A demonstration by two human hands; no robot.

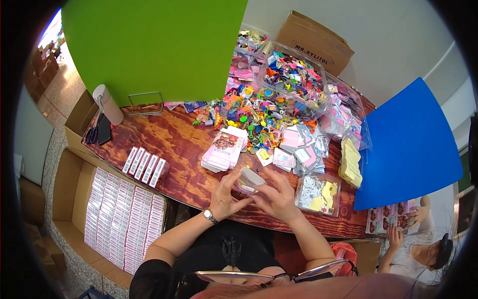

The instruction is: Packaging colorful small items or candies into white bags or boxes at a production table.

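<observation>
While open-topped pink box (249,179) sits over table (184,154), left hand (225,197) curls thumb and fingers around it; right hand (280,195) half-bent at its right side, cannot tell if gripping. Beyond: carton stack (222,152), trinket heap (259,119).

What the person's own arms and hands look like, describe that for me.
The left hand and right hand are bare, without gloves. The left wrist wears a watch with a round, pale face and a silvery band; no watch shows on the right wrist. A short black sleeve covers the upper left arm.
</observation>
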